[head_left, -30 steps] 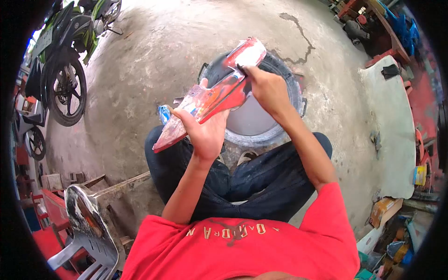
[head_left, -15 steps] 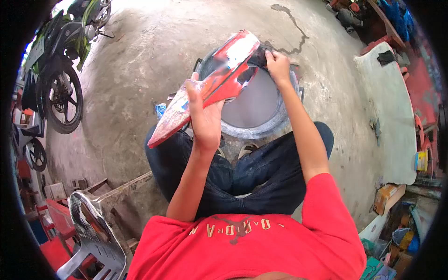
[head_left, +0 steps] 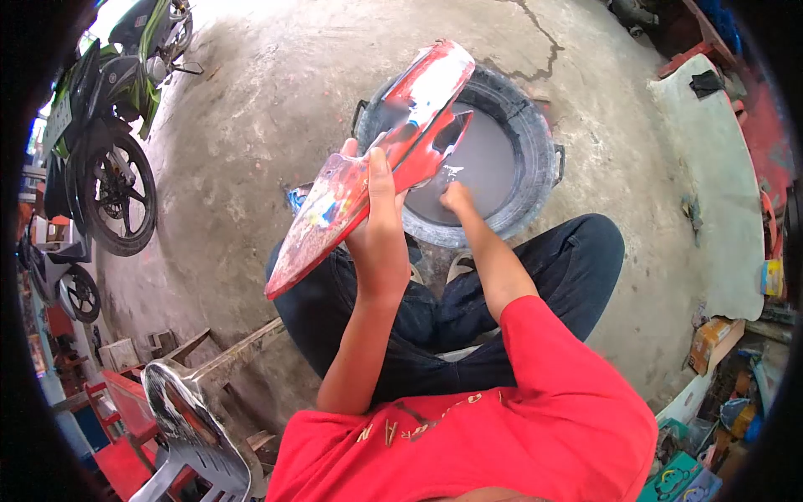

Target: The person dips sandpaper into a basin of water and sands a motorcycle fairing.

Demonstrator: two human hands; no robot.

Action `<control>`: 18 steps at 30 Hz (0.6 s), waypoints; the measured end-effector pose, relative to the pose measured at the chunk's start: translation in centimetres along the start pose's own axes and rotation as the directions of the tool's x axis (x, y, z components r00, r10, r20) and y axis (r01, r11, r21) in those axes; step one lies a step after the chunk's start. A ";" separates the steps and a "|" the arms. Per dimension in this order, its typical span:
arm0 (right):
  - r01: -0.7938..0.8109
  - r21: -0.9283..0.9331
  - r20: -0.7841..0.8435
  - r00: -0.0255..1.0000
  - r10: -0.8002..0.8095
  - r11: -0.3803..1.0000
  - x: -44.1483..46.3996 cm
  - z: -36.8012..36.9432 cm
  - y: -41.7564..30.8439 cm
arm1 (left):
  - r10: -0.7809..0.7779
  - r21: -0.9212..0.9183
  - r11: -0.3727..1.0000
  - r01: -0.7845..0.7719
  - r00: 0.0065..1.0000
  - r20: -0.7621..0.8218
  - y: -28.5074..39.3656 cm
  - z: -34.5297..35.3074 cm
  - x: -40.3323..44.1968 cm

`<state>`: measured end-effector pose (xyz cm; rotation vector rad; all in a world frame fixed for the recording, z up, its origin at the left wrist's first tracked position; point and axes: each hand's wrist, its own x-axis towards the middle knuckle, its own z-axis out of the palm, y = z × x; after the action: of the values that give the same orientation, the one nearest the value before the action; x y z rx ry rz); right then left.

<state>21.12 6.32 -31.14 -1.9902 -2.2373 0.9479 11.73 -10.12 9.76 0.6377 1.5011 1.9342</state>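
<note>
A long motorcycle fairing panel point(head_left: 322, 213), red with worn white and bluish patches, slants across my lap and over the basin's left side. My left hand point(head_left: 378, 226) is wrapped round its middle from below, thumb on top. Below the panel's far end stands a round dark basin point(head_left: 535, 155) of cloudy grey water. My right hand point(head_left: 457, 199) reaches into that water near the basin's front, beside a small white splash or glint. Its fingers are hidden there, so I cannot make out whether they hold anything.
A small blue-and-white wrapper or can point(head_left: 297, 197) lies left of the basin. Motorcycles point(head_left: 117, 184) stand at the left. A grey chair point(head_left: 196, 431) and a wooden bench point(head_left: 242, 343) are at lower left. At the right, a pale panel point(head_left: 711, 201) lies by boxes and clutter.
My right hand has gone from the basin's far rim, where it pinched something dark, down into the water nearer me. The fairing panel stays in my left hand, shifted slightly.
</note>
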 end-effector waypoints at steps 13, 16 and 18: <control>0.057 0.431 -0.224 0.973 0.045 0.901 5.5 -18.6 -1.0 | -0.174 -0.458 0.873 0.169 0.984 0.033 0.0 0.0 0.3; 0.319 0.394 -0.354 0.918 -0.178 0.862 4.3 -26.5 -5.1 | -0.188 -0.511 0.838 0.191 0.980 0.058 -0.6 0.0 0.5; 0.444 0.537 -0.357 0.890 -0.284 0.717 -1.2 -29.7 -10.4 | -0.181 -0.525 0.828 0.199 0.980 0.085 -0.9 0.0 0.7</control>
<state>23.40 17.85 -1.90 -1.2372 -1.7672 1.1002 11.39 -9.43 8.89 0.2540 0.8925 2.0392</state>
